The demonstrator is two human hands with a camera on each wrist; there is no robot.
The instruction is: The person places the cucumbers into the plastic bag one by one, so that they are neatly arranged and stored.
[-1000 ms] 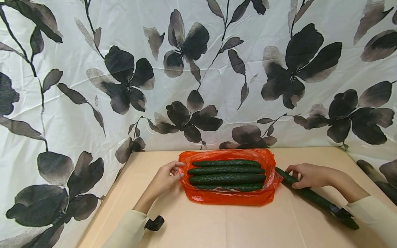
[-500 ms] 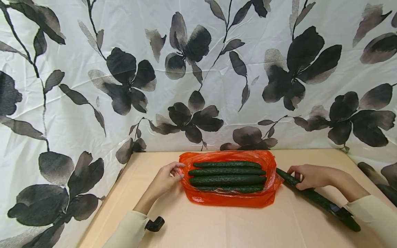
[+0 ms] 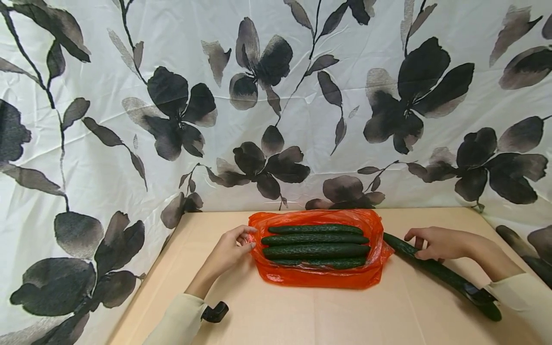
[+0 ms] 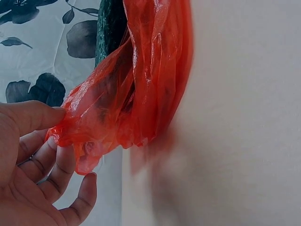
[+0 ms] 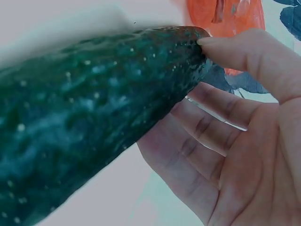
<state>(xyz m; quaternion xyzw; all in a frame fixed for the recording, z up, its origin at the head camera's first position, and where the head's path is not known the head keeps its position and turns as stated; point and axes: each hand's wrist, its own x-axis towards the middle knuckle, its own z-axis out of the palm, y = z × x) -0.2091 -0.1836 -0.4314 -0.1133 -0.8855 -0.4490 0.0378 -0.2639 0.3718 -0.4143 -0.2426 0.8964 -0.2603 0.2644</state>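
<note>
Head view: a loose cucumber (image 3: 435,270) lay on the table (image 3: 327,311), just right of the orange bag (image 3: 319,277), and was gripped near its far end by the right hand (image 3: 435,243), fingers curled over it. Its long axis ran diagonally, the far tip pointing toward the bag's right edge, the near end toward the person's right sleeve. Four cucumbers (image 3: 316,251) lay side by side in the bag, long axes left to right. The bag's left edge was pinched by the left hand (image 3: 230,249).

Left wrist view: the plastic was held between thumb and fingers (image 4: 56,165), bunched, with a cucumber end showing above. A firm pinch would likely be needed so the bag stayed put.

Right wrist view: the cucumber's tip (image 5: 188,47) sat under the thumb, the fingers cupped beneath, the bag just beyond. For a clean entry, the cucumber would best be turned parallel to the others before being slid in.
</note>
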